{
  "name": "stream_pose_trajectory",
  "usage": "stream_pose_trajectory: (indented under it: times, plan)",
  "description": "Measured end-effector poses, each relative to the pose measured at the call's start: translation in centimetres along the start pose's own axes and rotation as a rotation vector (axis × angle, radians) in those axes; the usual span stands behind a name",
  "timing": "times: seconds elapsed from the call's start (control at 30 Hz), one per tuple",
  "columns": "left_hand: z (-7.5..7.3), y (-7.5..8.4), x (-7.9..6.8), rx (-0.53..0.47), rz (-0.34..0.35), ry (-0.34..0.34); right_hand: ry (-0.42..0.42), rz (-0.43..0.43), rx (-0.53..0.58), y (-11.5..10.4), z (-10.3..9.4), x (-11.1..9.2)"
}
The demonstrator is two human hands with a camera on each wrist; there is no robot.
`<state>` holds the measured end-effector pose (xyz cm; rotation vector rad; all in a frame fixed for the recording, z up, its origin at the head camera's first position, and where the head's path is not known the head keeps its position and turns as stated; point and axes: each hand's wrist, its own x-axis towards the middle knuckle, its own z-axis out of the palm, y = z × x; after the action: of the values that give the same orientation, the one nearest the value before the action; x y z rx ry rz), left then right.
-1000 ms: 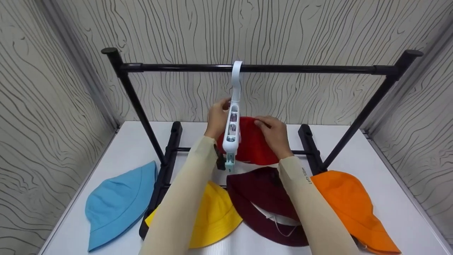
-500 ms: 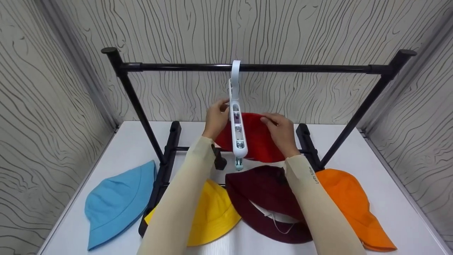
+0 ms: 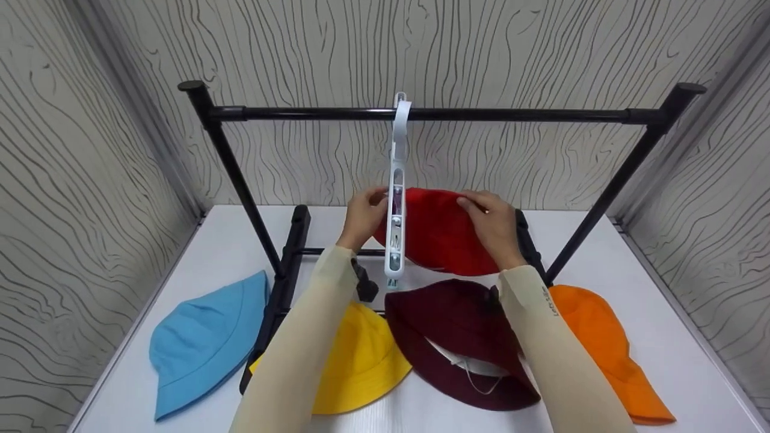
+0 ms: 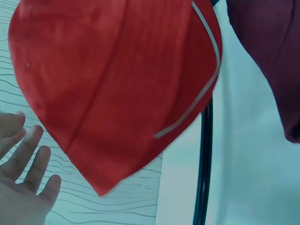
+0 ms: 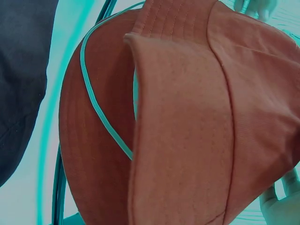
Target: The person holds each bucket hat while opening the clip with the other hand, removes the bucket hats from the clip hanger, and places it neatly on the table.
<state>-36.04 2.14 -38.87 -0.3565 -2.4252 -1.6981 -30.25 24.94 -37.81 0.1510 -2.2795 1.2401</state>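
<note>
A red bucket hat hangs in the air behind the white hanger on the rack's bar. My right hand pinches the hat's upper right edge between thumb and fingers; its fingertips show at the fabric in the right wrist view. Just behind the hanger, at the hat's upper left corner, is my left hand, its fingertips partly hidden by the hanger. In the left wrist view several of its fingers are spread beside the hat; I cannot tell whether thumb and forefinger grip anything. A grey elastic cord runs along the hat's inside.
The black rack bar spans above, with feet on the white table. In front lie a blue hat, a yellow hat, a maroon hat and an orange hat. A patterned wall stands behind.
The red hat has risen slightly and shifted right with my right hand. The hanger has swung right, then back, and its far end now shows above the bar. My left hand moved slightly down.
</note>
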Motion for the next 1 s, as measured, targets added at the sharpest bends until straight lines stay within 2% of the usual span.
stream_pose_trajectory:
  times: [0.3,0.53,0.83,1.0]
  plan:
    - [-0.9,-1.6,-1.6,-0.008,-0.047,-0.037,0.01,0.044,0.056,0.9,-1.9,-0.7]
    - [-1.1,-2.6,-2.3,0.029,-0.03,-0.061,0.063,0.037,0.068,1.4,-3.1,-0.9]
    - [-1.0,-2.4,-3.1,0.019,-0.008,-0.073,0.122,0.029,0.029,1.6,-5.3,-1.3]
    - [-0.9,-2.4,-3.7,0.003,-0.038,-0.091,0.115,0.041,0.036,1.5,-6.8,-1.5]
